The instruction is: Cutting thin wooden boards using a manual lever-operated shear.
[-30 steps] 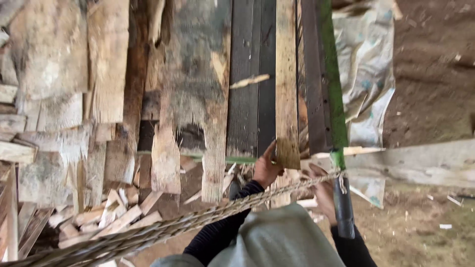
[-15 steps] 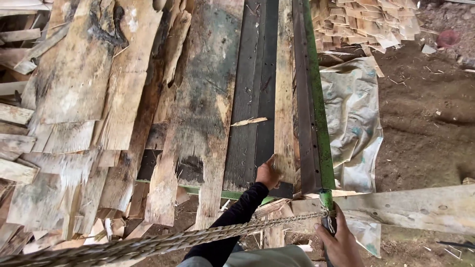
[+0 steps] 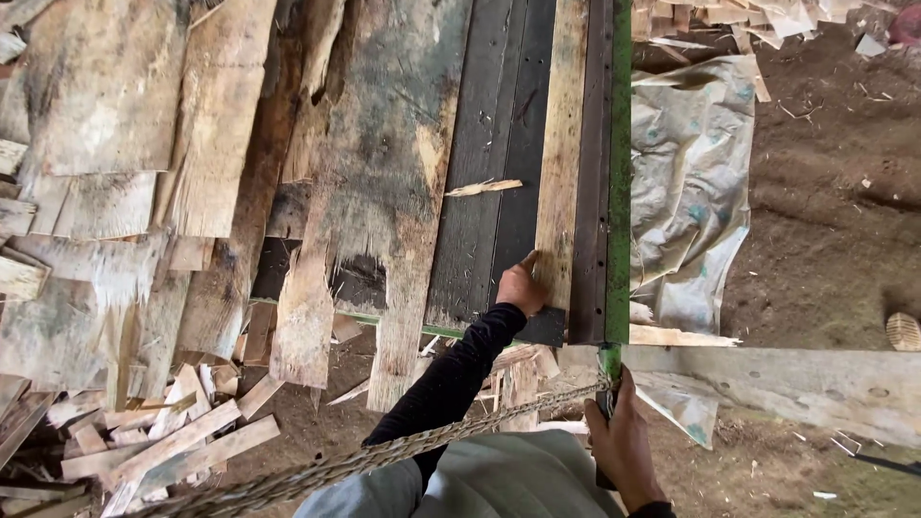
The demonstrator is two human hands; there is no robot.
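The left hand (image 3: 521, 285) has slid up the pale plank (image 3: 561, 163) at frame centre, fingers now flat on its lower end. The right hand (image 3: 624, 441) stays closed around the green handle (image 3: 608, 366), lower right, beside the rope (image 3: 384, 460).

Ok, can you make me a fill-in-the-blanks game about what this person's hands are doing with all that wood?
1. The left hand presses on a pale wooden ____ lying on the dark table.
2. The right hand grips a handle next to a long bar painted ____.
3. A twisted ____ stretches from the bottom left up to the right hand.
4. A crumpled plastic sheet lies on the ____ side of the table.

Missing words: plank; green; rope; right
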